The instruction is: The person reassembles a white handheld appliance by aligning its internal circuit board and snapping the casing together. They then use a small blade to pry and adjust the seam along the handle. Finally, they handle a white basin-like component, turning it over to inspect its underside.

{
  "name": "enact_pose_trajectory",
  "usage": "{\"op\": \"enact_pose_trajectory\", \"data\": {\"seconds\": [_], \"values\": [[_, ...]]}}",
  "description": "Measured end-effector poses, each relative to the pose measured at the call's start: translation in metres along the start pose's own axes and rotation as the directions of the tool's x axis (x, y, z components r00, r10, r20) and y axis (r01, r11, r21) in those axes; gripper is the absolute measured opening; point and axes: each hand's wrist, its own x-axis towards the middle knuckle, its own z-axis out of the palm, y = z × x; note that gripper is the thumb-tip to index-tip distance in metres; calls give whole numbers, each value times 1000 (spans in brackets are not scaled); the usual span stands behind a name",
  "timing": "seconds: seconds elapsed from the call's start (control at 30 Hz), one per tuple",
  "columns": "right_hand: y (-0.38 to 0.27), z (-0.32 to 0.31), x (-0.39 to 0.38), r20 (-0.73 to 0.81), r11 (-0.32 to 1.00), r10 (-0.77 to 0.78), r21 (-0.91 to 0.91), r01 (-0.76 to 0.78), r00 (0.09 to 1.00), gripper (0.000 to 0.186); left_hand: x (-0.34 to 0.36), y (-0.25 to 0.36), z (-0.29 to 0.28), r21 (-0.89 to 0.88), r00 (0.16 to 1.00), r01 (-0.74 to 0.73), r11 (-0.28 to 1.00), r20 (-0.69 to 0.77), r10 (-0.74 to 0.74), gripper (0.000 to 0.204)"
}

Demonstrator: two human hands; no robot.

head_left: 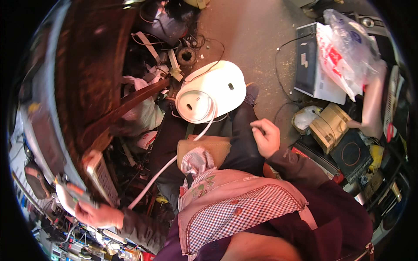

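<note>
A white oval appliance body [226, 87] with two dark slots stands between my feet and knees. Its white cord [204, 131] loops over the top and runs down to the left across my leg. Over my right thigh hovers my right hand [266, 138], fingers loosely bent and apart, with nothing visible in it. My left hand [98, 215] reaches to the cluttered bench at the left, beside a white rounded thing [65, 199] and an orange-handled tool [75, 189]. Blur hides whether its fingers hold anything. A checked pink apron [244, 200] covers my lap.
A dark wooden bench [96, 56] rises at the left. Cables, a tape roll [187, 56] and scraps lie beyond the appliance. On the right are a microwave-like box [307, 61], plastic bags [337, 61], a wooden box [324, 130] and a black hot plate [350, 152].
</note>
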Motion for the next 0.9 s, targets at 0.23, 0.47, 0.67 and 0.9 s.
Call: {"op": "enact_pose_trajectory", "data": {"seconds": [0.23, 0.47, 0.67, 0.9], "values": [[40, 23, 63, 243, 717, 358, 547, -432, 902, 16, 13, 5, -8, 271, 996, -81, 959, -24, 90, 33], [183, 70, 169, -140, 974, 198, 142, -178, 970, 47, 10, 14, 2, 140, 998, -21, 990, 55, 13, 44], [177, 73, 173, -106, 974, 190, -102, -201, 976, 75, 9, 26, 1, 282, 980, -137, 950, 178, 88, 38], [214, 57, 148, 68, 866, 348, 360, -348, 935, 81, -39, 40, -46, 508, 811, -506, 697, 556, 183, 33]]}}
